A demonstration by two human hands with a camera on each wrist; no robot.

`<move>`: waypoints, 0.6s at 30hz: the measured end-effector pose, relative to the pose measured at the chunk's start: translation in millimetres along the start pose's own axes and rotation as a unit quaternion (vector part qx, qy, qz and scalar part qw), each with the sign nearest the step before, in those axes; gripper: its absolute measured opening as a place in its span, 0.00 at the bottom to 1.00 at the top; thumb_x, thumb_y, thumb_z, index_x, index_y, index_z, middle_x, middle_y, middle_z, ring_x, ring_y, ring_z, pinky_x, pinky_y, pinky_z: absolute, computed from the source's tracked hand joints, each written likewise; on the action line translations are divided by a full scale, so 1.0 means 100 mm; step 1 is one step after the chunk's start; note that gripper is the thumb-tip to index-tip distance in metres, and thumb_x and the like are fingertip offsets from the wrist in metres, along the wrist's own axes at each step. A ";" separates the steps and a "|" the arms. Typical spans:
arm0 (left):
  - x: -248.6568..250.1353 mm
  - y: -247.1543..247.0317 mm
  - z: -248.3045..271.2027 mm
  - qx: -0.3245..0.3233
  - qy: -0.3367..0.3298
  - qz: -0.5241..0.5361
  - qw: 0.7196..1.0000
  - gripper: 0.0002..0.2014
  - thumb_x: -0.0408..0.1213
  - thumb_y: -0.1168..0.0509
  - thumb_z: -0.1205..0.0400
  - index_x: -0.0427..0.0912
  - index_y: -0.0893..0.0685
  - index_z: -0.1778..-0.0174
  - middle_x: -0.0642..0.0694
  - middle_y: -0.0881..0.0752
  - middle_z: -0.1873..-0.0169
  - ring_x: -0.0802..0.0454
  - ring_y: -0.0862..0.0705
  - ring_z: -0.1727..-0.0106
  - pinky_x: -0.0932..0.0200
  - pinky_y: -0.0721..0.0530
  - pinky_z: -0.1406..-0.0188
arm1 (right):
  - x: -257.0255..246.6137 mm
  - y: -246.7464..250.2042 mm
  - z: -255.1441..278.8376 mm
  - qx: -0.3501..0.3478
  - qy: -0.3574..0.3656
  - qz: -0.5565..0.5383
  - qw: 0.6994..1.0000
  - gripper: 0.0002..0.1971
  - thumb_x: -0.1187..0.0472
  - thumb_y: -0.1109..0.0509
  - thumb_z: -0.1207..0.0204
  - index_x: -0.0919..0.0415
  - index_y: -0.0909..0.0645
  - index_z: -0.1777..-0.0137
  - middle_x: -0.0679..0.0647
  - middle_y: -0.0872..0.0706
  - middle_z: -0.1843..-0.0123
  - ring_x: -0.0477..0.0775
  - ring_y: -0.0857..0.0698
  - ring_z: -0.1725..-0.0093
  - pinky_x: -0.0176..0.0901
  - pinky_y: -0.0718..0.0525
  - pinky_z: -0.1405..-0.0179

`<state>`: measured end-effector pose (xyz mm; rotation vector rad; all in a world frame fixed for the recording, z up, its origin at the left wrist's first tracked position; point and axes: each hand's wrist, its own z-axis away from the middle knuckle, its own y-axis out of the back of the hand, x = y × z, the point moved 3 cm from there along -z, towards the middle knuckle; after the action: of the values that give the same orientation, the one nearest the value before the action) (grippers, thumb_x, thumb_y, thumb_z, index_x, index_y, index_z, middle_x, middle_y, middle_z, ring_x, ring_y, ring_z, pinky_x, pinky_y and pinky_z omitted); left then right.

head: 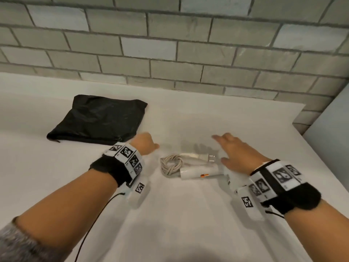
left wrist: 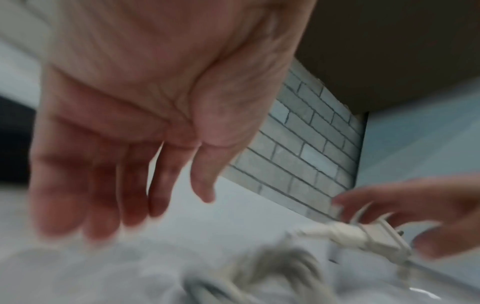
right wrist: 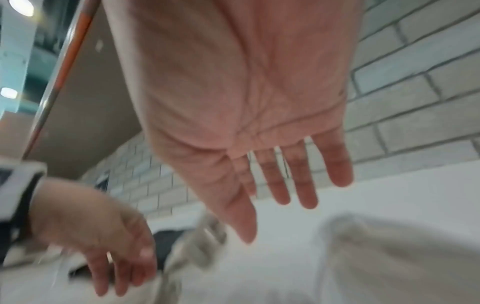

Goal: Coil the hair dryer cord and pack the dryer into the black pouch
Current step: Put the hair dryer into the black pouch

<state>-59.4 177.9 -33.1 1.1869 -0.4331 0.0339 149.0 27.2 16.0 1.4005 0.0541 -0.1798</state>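
The white hair dryer (head: 198,173) lies on the white counter, its cord coiled in a bundle (head: 171,163) at its left end. The plug (head: 205,157) rests just behind the dryer body. Further back on the left lies the flat black pouch (head: 98,120). My left hand (head: 149,144) hovers just left of the coil, fingers relaxed and holding nothing (left wrist: 124,195). My right hand (head: 221,150) hovers right of the plug, fingers straight and spread (right wrist: 275,185). In the left wrist view its fingertips are close to the plug (left wrist: 369,236); I cannot tell whether they touch.
A grey brick wall (head: 170,44) runs along the back of the white counter (head: 179,214). The counter's right edge (head: 300,133) meets a pale panel. A thin black cable (head: 94,220) trails from my left wristband over the counter.
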 end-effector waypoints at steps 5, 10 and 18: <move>-0.56 0.34 -0.25 0.107 0.097 -0.109 0.984 0.23 0.30 0.41 0.21 0.34 0.34 0.29 0.34 0.36 0.29 0.34 0.32 0.30 0.40 0.29 0.32 | -0.32 0.32 0.16 0.135 0.049 -0.110 0.983 0.21 0.58 0.36 0.23 0.52 0.32 0.30 0.50 0.25 0.43 0.52 0.21 0.47 0.46 0.22 0.48; -0.79 0.29 -0.39 0.000 0.090 -0.133 0.987 0.19 0.34 0.40 0.20 0.32 0.25 0.33 0.35 0.23 0.32 0.38 0.23 0.32 0.51 0.25 0.33 | -0.65 0.18 0.07 0.072 0.098 -0.167 0.978 0.14 0.58 0.33 0.25 0.52 0.22 0.39 0.50 0.20 0.51 0.53 0.18 0.57 0.45 0.20 0.50; -0.14 0.29 0.06 0.024 -0.196 -0.021 0.980 0.13 0.35 0.34 0.22 0.33 0.19 0.44 0.38 0.16 0.47 0.43 0.19 0.45 0.62 0.31 0.51 | -0.89 -0.06 -0.31 0.074 0.085 -0.212 0.971 0.22 0.59 0.33 0.25 0.52 0.29 0.30 0.53 0.26 0.48 0.52 0.23 0.56 0.37 0.27 0.51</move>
<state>-81.4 186.2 -10.5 1.2519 -0.7556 -0.2315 62.7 65.2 17.5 1.5388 0.4920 -0.4248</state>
